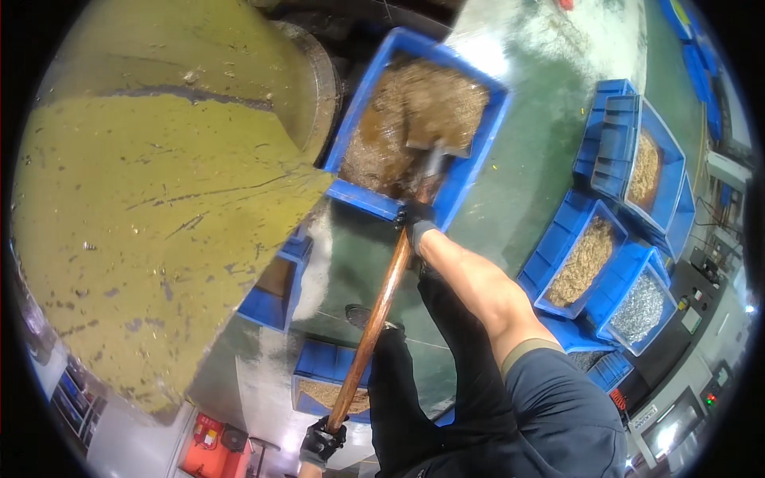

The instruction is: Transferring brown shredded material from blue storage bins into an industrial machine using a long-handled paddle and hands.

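Both of my hands grip a shovel with a long brown wooden handle. My right hand, in a dark glove, is closed round the shaft close to the blade, at the near edge of a blue bin. Down at the lower edge, my left hand, gloved too, wraps the handle's end. The blade lies inside the bin, heaped with wet, brownish, fine-grained material that looks like metal chips. More of this material and some brown liquid surround the blade, whose front edge is hidden under the load.
A large scuffed yellow-green metal chute fills the left side and reaches the bin's near corner. Several blue bins of chips stand stacked at right. Another blue bin stands beside my legs. A red machine is at lower left.
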A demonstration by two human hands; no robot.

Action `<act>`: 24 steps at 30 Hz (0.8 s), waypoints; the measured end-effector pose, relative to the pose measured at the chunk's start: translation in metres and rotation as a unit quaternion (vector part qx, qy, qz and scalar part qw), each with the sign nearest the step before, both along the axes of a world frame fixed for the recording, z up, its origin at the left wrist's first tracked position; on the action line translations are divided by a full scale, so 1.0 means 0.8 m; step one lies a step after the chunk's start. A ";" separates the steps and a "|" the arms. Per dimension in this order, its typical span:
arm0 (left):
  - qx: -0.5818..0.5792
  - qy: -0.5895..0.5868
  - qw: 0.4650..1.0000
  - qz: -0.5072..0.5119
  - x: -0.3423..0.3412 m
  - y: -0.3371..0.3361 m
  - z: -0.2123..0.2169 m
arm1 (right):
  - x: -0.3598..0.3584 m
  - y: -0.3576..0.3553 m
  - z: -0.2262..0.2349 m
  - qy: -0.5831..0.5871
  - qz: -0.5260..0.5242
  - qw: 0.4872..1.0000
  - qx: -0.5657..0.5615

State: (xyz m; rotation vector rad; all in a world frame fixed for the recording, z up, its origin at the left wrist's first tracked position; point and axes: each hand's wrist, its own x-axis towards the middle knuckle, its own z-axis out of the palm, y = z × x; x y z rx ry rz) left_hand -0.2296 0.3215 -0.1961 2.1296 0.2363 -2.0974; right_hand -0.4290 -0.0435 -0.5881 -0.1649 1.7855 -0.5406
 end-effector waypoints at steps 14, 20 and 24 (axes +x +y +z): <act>-0.065 -0.098 0.960 -0.256 0.005 0.094 -0.066 | 0.003 0.014 0.055 -0.094 -0.039 0.994 0.031; -0.054 -0.070 0.983 -0.164 -0.011 0.128 -0.066 | 0.000 0.048 0.058 -0.121 -0.073 0.990 0.027; -0.024 -0.099 0.981 -0.165 -0.011 0.156 -0.060 | 0.002 0.082 0.066 -0.156 -0.104 0.982 0.015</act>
